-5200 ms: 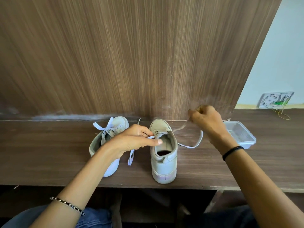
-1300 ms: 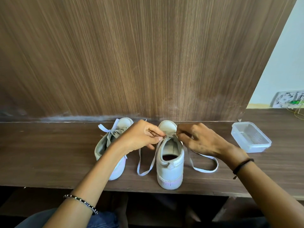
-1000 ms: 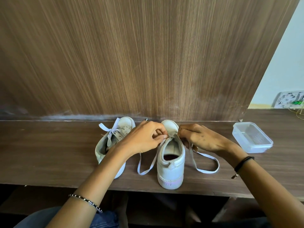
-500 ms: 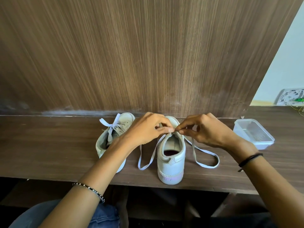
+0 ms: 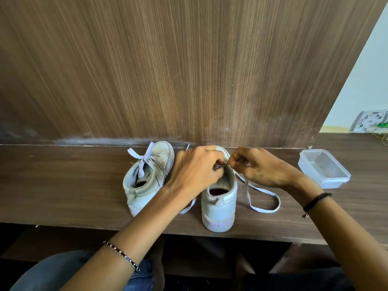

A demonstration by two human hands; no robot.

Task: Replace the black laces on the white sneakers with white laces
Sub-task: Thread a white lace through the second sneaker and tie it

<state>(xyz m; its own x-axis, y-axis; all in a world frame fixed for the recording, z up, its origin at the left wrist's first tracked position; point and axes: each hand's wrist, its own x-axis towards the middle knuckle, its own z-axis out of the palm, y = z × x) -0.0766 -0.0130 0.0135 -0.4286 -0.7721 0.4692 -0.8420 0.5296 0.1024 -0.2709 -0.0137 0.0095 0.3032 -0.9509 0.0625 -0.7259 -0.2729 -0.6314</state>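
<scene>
While the left hand (image 5: pixel 195 171) and right hand (image 5: pixel 262 169) each pinch the white lace (image 5: pixel 248 192) above the centre-frame sneaker (image 5: pixel 218 208), pull both ends evenly (so the knot sits centred).

A clear plastic container (image 5: pixel 324 168) is set on the wooden desk (image 5: pixel 63 185) at the right; a wood-grain panel (image 5: pixel 168 70) is raised behind, a white wall plate (image 5: pixel 370 120) beyond.

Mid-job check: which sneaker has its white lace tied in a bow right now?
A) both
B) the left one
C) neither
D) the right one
B: the left sneaker shows a tied bow, while the left hand and right hand pinch the loose lace at the right sneaker.
</scene>
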